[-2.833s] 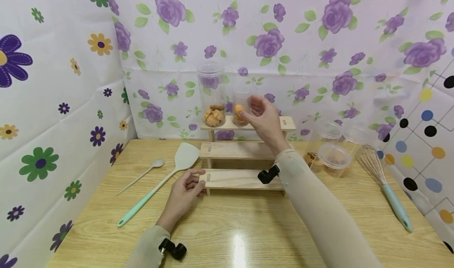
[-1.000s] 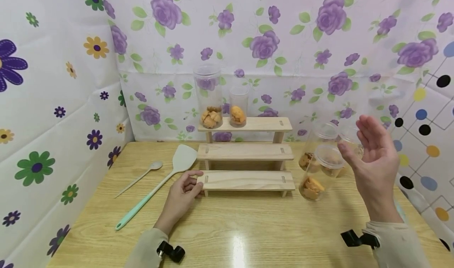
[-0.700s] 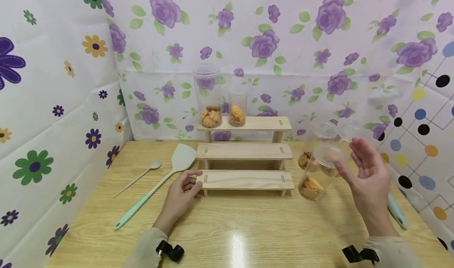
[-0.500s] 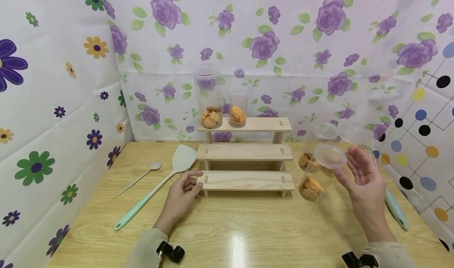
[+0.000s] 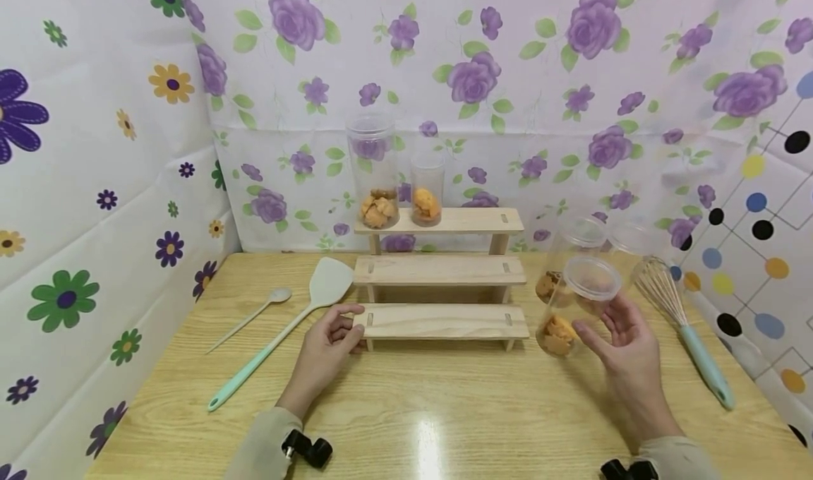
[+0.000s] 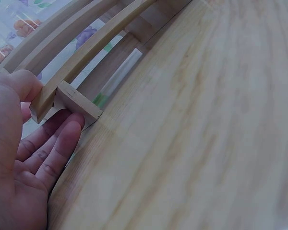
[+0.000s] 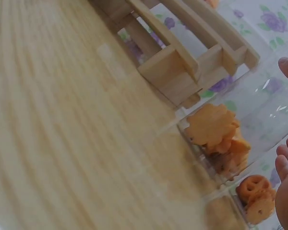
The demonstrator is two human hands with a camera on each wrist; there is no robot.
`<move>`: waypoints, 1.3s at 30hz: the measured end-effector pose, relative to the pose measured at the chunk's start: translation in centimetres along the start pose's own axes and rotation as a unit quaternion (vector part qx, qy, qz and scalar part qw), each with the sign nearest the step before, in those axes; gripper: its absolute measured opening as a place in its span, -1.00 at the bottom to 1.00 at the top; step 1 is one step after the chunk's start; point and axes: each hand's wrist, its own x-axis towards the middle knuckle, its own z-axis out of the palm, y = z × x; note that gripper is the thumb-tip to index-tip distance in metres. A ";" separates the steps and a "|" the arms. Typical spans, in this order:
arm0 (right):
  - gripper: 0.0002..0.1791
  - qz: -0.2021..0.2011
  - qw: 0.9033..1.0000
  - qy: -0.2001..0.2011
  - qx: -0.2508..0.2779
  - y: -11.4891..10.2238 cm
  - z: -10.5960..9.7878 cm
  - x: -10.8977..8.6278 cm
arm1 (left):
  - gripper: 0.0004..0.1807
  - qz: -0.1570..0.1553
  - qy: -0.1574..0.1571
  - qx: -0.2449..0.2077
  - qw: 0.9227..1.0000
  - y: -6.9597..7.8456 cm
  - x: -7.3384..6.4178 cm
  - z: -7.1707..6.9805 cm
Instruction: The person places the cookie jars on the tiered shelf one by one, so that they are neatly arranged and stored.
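A three-step wooden display rack (image 5: 438,272) stands mid-table. My left hand (image 5: 330,339) grips the left end of its lowest step; in the left wrist view the thumb lies over the board (image 6: 77,67), the fingers by its leg. On the top step stand a tall clear jar (image 5: 375,166) and a shorter clear jar (image 5: 427,187), both holding orange cookies. My right hand (image 5: 629,367) is at the right side of a lidded clear jar with scalloped cookies (image 5: 559,335), thumb and fingers spread about it. In the right wrist view the jar's cookies (image 7: 218,136) show near its base.
Behind that jar stand another jar (image 5: 581,240) with brown cookies and a further clear jar (image 5: 635,243). A whisk (image 5: 701,363) lies at the far right. Left of the rack lie a spatula (image 5: 279,339) and a thin long-handled spoon (image 5: 250,318). Floral cloth (image 5: 540,78) hangs behind.
My right hand left the shorter jar on the top step, swung right, then came down and leftward to the front jar. The left hand keeps its grip on the rack.
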 end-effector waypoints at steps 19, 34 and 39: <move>-0.20 -0.009 0.984 -0.097 -0.148 2.5 -0.9 -0.7 | -0.65 -0.009 0.003 0.001 1.000 0.0 0.0 0.0; -0.18 -0.007 0.982 -0.089 -0.169 2.5 -0.9 -0.7 | -0.64 -0.001 0.003 0.001 1.000 0.1 0.1 0.0; -0.18 -0.014 0.983 -0.079 -0.165 2.3 -0.8 -0.6 | -0.64 -0.001 0.003 -0.001 1.000 0.1 0.1 0.0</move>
